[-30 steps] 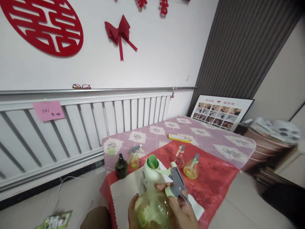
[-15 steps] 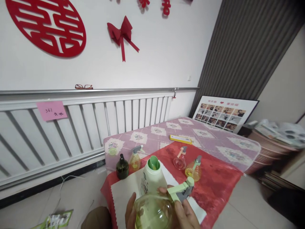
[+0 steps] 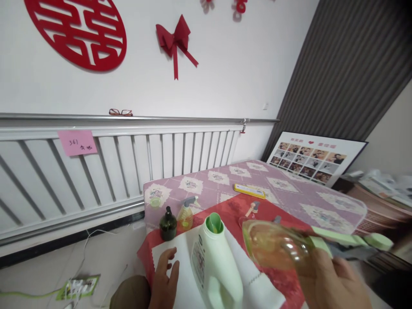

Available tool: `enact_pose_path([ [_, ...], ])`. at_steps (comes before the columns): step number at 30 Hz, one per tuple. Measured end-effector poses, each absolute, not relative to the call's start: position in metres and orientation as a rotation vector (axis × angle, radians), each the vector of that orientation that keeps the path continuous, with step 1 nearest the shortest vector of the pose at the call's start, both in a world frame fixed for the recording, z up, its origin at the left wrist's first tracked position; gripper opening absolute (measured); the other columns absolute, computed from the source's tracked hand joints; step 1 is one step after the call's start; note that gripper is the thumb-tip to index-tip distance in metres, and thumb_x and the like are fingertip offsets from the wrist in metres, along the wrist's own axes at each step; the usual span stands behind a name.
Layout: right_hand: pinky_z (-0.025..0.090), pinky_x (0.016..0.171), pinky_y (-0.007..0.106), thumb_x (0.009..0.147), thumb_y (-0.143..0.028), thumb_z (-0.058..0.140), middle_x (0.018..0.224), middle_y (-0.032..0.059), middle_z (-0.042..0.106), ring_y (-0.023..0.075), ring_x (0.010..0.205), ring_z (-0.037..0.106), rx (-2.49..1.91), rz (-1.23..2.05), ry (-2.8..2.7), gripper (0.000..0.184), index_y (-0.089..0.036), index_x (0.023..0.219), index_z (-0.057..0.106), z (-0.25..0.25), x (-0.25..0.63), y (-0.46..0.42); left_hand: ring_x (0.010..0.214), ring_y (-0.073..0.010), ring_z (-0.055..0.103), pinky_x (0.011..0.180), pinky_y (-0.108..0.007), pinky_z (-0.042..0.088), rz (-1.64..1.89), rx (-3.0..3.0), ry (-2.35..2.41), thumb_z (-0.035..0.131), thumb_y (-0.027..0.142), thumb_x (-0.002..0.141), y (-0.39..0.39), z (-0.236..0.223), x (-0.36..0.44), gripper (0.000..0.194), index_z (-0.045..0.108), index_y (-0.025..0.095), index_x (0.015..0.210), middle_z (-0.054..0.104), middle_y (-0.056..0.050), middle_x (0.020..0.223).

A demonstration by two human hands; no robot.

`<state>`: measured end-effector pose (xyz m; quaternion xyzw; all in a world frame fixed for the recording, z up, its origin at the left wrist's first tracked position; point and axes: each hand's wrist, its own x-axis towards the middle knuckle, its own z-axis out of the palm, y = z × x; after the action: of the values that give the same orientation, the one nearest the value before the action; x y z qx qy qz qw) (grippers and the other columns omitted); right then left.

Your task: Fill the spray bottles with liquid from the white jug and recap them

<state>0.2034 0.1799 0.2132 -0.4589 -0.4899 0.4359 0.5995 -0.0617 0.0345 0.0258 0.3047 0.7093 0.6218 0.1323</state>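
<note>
In my right hand (image 3: 331,279) is a clear yellowish spray bottle (image 3: 273,244) with a light-green and grey trigger head. It is tipped on its side above the table, gripped near the neck. My left hand (image 3: 165,279) holds nothing, its fingers apart and slightly bent, over the white cloth (image 3: 180,251). Just right of that hand stands a pale-green detergent jug (image 3: 223,266) with a handle. Its mouth is uncapped and shows a green spout (image 3: 215,223). A dark-green pump bottle (image 3: 168,225) and a small yellow spray bottle (image 3: 186,216) stand behind the left hand.
A clear spray bottle with a pinkish trigger head (image 3: 253,209) stands on the red cloth (image 3: 222,208), partly hidden. Behind it a yellow flat box (image 3: 249,191) lies on the patterned tablecloth (image 3: 219,177). A green lid (image 3: 155,201) sits near the left edge. Beyond runs a white radiator (image 3: 128,167).
The spray bottle has moved right and tipped onto its side in my right hand. My left hand has let go of it and moved left. The jug shows more fully.
</note>
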Motion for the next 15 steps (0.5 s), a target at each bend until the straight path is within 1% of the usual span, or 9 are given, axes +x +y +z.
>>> enact_pose_path([
  [2,0.051,0.055,0.034,0.072,-0.052,0.073,0.070,0.0038,0.071,0.0213,0.060,0.065,-1.199,0.868,-1.133,0.031,-0.025,0.075,0.060,0.220,0.192,0.195,0.104,-0.0261,0.067,0.087,-0.042,0.055,1.667,0.958,2.093,0.053,0.042,0.084,0.042,0.012,-0.074,0.036,0.064,0.019,0.110,0.070,-0.013,0.115],
  [4,0.051,0.058,0.034,0.072,-0.053,0.071,0.077,0.0053,0.073,0.0224,0.066,0.066,-1.213,0.831,-1.235,0.034,-0.022,0.083,0.063,0.220,0.173,0.214,0.100,-0.0243,0.068,0.088,-0.041,0.055,1.576,1.003,2.146,0.051,0.038,0.083,0.049,-0.003,-0.081,0.034,0.065,0.019,0.107,0.071,-0.011,0.112],
  [6,0.050,0.061,0.033,0.071,-0.055,0.068,0.079,0.0060,0.073,0.0230,0.070,0.066,-1.160,0.846,-1.342,0.037,-0.020,0.084,0.065,0.211,0.151,0.236,0.098,-0.0225,0.069,0.091,-0.039,0.055,1.483,1.055,2.198,0.049,0.033,0.083,0.053,-0.020,-0.084,0.032,0.067,0.019,0.105,0.073,-0.010,0.109],
  [8,0.050,0.063,0.034,0.069,-0.056,0.067,0.075,0.0067,0.073,0.0237,0.070,0.066,-1.098,0.866,-1.438,0.039,-0.019,0.083,0.066,0.197,0.128,0.260,0.100,-0.0221,0.070,0.094,-0.037,0.054,1.371,1.145,2.233,0.049,0.029,0.082,0.054,-0.037,-0.086,0.031,0.069,0.019,0.104,0.074,-0.009,0.107],
  [9,0.050,0.066,0.035,0.070,-0.057,0.066,0.077,0.0075,0.074,0.0248,0.074,0.067,-1.064,0.874,-1.507,0.040,-0.019,0.084,0.067,0.189,0.116,0.271,0.102,-0.0226,0.069,0.097,-0.038,0.053,1.312,1.205,2.250,0.049,0.027,0.082,0.054,-0.045,-0.087,0.031,0.070,0.019,0.104,0.075,-0.009,0.107],
  [11,0.051,0.070,0.037,0.067,-0.056,0.068,0.077,0.0085,0.075,0.0274,0.079,0.068,-1.044,0.881,-1.571,0.038,-0.020,0.079,0.068,0.173,0.095,0.294,0.104,-0.0237,0.069,0.098,-0.039,0.053,1.207,1.328,2.271,0.050,0.025,0.082,0.054,-0.058,-0.089,0.032,0.072,0.021,0.105,0.076,-0.009,0.107],
  [13,0.051,0.074,0.039,0.066,-0.054,0.069,0.079,0.0098,0.076,0.0302,0.084,0.068,-1.042,0.881,-1.615,0.035,-0.020,0.076,0.069,0.158,0.076,0.313,0.101,-0.0238,0.070,0.094,-0.037,0.055,1.149,1.425,2.279,0.051,0.023,0.082,0.055,-0.068,-0.090,0.031,0.073,0.023,0.105,0.076,-0.008,0.105],
  [15,0.051,0.078,0.041,0.065,-0.052,0.067,0.082,0.0117,0.078,0.0322,0.087,0.069,-1.038,0.885,-1.654,0.035,-0.020,0.077,0.069,0.141,0.058,0.330,0.095,-0.0236,0.072,0.089,-0.036,0.057,1.177,1.468,2.321,0.053,0.021,0.082,0.056,-0.074,-0.088,0.028,0.073,0.024,0.101,0.077,-0.008,0.101],
])
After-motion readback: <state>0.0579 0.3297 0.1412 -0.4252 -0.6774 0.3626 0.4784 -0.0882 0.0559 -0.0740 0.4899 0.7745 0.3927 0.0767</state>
